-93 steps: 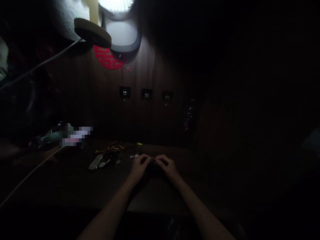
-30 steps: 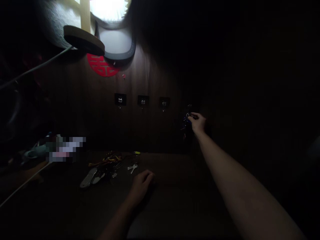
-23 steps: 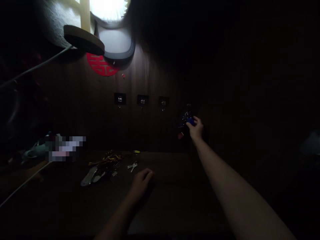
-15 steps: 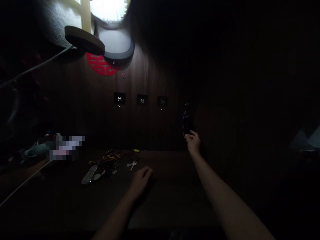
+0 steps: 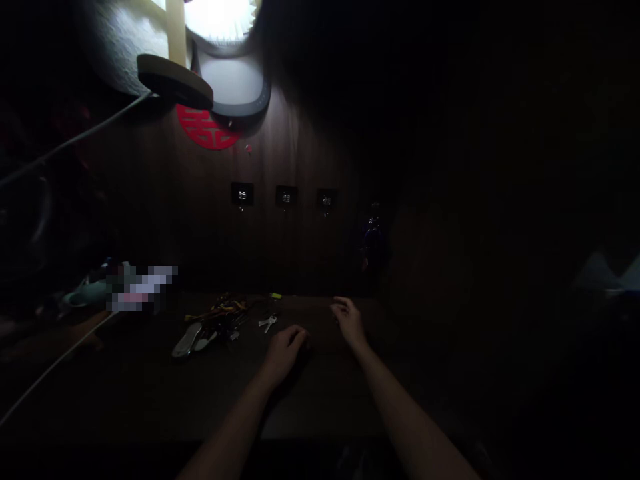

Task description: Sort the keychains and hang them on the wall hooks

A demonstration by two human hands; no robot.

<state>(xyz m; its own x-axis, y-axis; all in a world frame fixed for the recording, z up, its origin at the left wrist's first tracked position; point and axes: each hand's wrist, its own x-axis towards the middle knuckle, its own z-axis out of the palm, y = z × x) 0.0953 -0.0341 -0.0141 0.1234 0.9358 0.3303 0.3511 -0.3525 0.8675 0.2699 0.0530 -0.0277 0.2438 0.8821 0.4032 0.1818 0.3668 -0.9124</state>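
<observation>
My left hand (image 5: 285,350) rests on the dark tabletop (image 5: 310,413), its fingers loosely curled and nothing visible in them. Just left of it lie a few small silver keys (image 5: 269,324). My right hand (image 5: 350,323) is over the back of the tabletop, thumb and fingers apart, with no object seen between them. Up and to its right, against the wall, stands a dark, glossy bluish thing (image 5: 374,233), too dim to name. Farther left is a tangled heap with a yellow-brown cord (image 5: 227,310) and a silver oval piece (image 5: 187,340).
A bright lamp (image 5: 175,80) hangs at upper left, its white cable (image 5: 75,137) running left. Three dark square wall plates (image 5: 287,197) line the wooden wall below a red round paper cutting (image 5: 207,130). A pale green item (image 5: 90,293) lies far left. The right side is very dark.
My right hand has come away from the dark bluish thing by the wall, moving left and down over the tabletop. My left hand stays almost in place. The view has shifted slightly.
</observation>
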